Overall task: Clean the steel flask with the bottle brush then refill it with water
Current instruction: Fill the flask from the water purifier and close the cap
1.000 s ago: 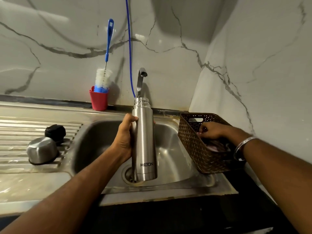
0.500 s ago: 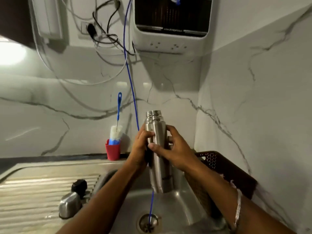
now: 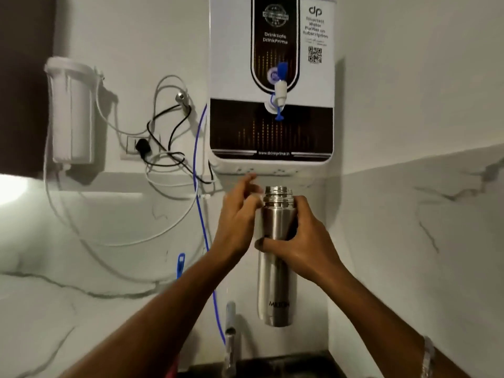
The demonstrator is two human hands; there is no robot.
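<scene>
The steel flask (image 3: 276, 290) is upright and uncapped in mid-air, its open threaded mouth just below the wall-mounted water purifier (image 3: 272, 77). My right hand (image 3: 305, 241) grips the flask's upper body, fingers wrapped around the front. My left hand (image 3: 236, 216) is against the flask's left side near the neck. Its blurred fingers are loosened and point up toward the purifier's underside. The purifier's blue-and-white tap (image 3: 280, 96) is above the flask mouth. Only the blue handle tip of the bottle brush (image 3: 180, 264) shows behind my left forearm.
The sink faucet (image 3: 230, 336) stands below, left of the flask's base. A blue tube (image 3: 201, 227) runs down the wall beside white hoses and black cables. A white filter housing (image 3: 72, 113) hangs at the left. A marble wall closes the right side.
The flask rose from the sink to just under the purifier and the view tilted up. My right hand left the basket and took hold of the flask. My left hand's grip loosened.
</scene>
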